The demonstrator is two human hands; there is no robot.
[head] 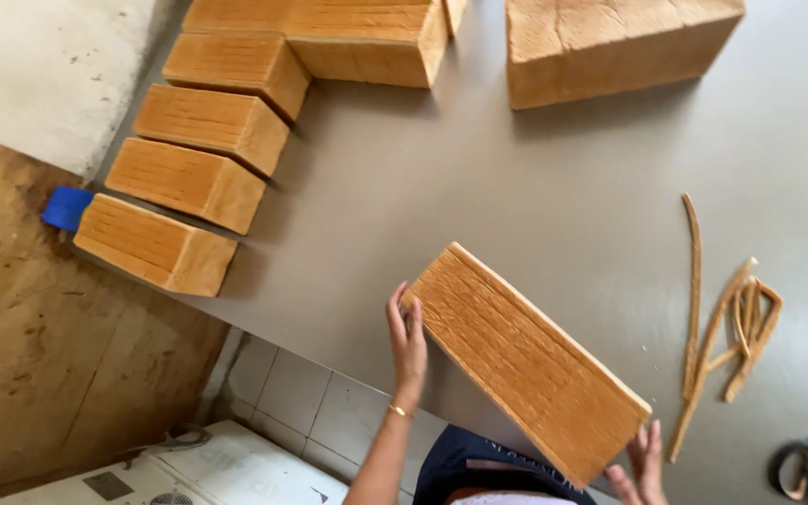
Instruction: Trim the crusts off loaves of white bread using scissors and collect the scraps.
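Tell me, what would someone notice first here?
The long golden bread loaf held at both ends between the left hand and right hand, near the grey table's front edge. Then the row of shorter loaves lined up at far left, and the crust strips at right.

a long golden-brown bread loaf (pixel 526 360) (crust ridged with slice lines) tilts diagonally above the grey table's near edge.
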